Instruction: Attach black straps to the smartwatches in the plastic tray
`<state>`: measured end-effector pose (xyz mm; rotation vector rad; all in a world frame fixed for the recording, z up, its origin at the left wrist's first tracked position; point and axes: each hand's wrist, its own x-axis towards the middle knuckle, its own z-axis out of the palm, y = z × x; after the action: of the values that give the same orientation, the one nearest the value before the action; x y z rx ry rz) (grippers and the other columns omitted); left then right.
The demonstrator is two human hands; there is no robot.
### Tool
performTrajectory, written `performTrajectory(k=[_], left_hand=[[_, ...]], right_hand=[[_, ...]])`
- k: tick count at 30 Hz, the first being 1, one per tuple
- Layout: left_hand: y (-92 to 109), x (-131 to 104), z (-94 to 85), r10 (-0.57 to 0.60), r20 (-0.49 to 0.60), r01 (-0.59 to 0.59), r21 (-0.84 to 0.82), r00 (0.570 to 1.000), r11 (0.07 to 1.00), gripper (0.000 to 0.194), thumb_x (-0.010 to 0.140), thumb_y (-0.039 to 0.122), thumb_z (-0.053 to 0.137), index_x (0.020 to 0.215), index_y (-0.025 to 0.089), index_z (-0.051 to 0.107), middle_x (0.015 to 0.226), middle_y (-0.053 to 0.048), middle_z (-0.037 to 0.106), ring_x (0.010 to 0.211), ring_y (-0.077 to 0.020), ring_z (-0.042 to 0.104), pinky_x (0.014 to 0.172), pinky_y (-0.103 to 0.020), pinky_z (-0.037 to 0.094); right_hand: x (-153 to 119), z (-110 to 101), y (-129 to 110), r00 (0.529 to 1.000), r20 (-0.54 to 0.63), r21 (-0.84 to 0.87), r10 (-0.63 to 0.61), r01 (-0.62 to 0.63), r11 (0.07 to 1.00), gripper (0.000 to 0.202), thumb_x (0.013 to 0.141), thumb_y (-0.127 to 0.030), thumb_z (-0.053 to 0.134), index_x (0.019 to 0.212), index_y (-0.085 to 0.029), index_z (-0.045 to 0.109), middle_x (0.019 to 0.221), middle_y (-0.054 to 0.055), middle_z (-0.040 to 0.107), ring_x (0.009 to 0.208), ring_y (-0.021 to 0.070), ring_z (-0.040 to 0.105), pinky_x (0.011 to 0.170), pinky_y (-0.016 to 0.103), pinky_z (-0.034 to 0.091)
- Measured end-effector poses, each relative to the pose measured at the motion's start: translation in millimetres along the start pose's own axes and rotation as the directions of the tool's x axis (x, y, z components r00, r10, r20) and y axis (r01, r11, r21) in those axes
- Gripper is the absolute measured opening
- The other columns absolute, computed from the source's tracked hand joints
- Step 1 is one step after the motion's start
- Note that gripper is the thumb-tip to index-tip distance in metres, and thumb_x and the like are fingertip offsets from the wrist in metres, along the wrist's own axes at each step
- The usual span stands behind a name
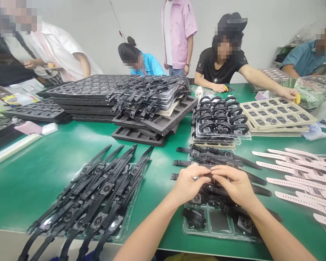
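My left hand [188, 184] and my right hand [235, 185] meet over a clear plastic tray [220, 233] of smartwatches with black straps. Thumbs and fingers of both are pinched together on a black smartwatch [212, 177], mostly hidden behind the fingers. A ring sits on a left finger. Below the hands, a watch with its strap looped shut [195, 218] lies in a front compartment, beside a compartment with a dark square bottom. Further black watches [218, 155] lie stretched flat across the tray's far part.
Left on the green table [24, 181] lies another tray of flat black watches [106, 188]; right, watches with pink straps [301, 170]. Behind stand stacked trays of looped watches [220, 116], black foam trays [84, 105] and beige trays [277, 114]. Several co-workers are across the table.
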<state>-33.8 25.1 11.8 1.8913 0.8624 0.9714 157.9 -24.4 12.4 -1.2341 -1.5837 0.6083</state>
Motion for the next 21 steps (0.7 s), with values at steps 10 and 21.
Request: performTrajectory(k=[10,21], left_hand=[[3.0,-2.5,3.5,-0.113,0.034,0.116,-0.106,0.993,0.988,0.029,0.079,0.015,0.073,0.107,0.022,0.075,0.096,-0.005,0.075,0.086,-0.0196,0.066,0.084,-0.033,0.056],[0.4,-1.7,5.7,-0.137,-0.107,0.12,-0.159,0.985,0.98,0.017,0.081,0.023,0.075,0.097,0.019,0.079,0.085,-0.006,0.074,0.083,-0.0216,0.067,0.079,-0.033,0.056]], right_hand=[[0.7,4.5,-2.3,0.985,-0.025,0.148,0.169,-0.164,0.975,0.013,0.088,-0.033,0.069,0.088,-0.027,0.081,0.094,0.005,0.08,0.074,0.0232,0.074,0.071,0.037,0.065],[-0.5,3.9,2.1,0.989,-0.08,0.162,0.127,-0.112,0.98,0.011,0.085,-0.035,0.075,0.081,-0.027,0.081,0.095,0.007,0.079,0.08,0.0255,0.074,0.069,0.039,0.065]])
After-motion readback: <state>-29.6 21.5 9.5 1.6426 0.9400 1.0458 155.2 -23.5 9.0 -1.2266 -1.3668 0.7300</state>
